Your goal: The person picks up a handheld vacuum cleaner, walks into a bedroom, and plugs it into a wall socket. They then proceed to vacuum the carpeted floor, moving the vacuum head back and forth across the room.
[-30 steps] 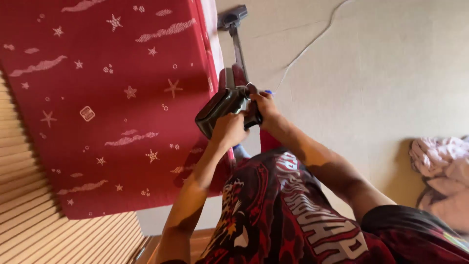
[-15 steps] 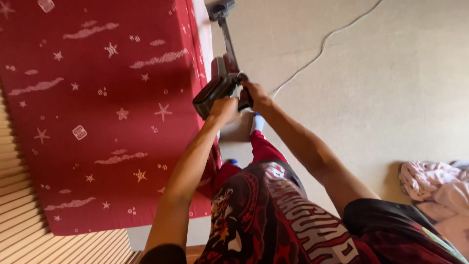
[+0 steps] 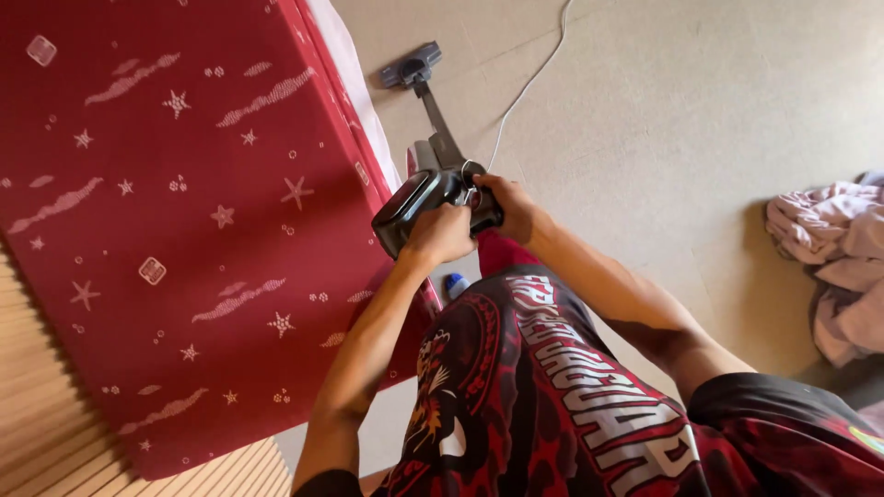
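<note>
Grey stick vacuum (image 3: 433,189) stands on the beige floor (image 3: 663,120), its head (image 3: 412,66) just beside the red mattress (image 3: 175,212). Left hand (image 3: 440,235) clenches the dark body; right hand (image 3: 511,207) wraps its fingers (image 3: 481,184) around the handle. White cord (image 3: 529,83) trails across the floor. Mattress cover carries pale stars and small square patches (one top left). Pink cloth heap (image 3: 833,253) lies well apart, right.

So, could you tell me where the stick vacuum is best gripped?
Judging by its pose, at the handle end of the stick vacuum, from above and behind: the body tilts up toward the person, its head on the floor. The left hand and right hand already hold it there.
</note>
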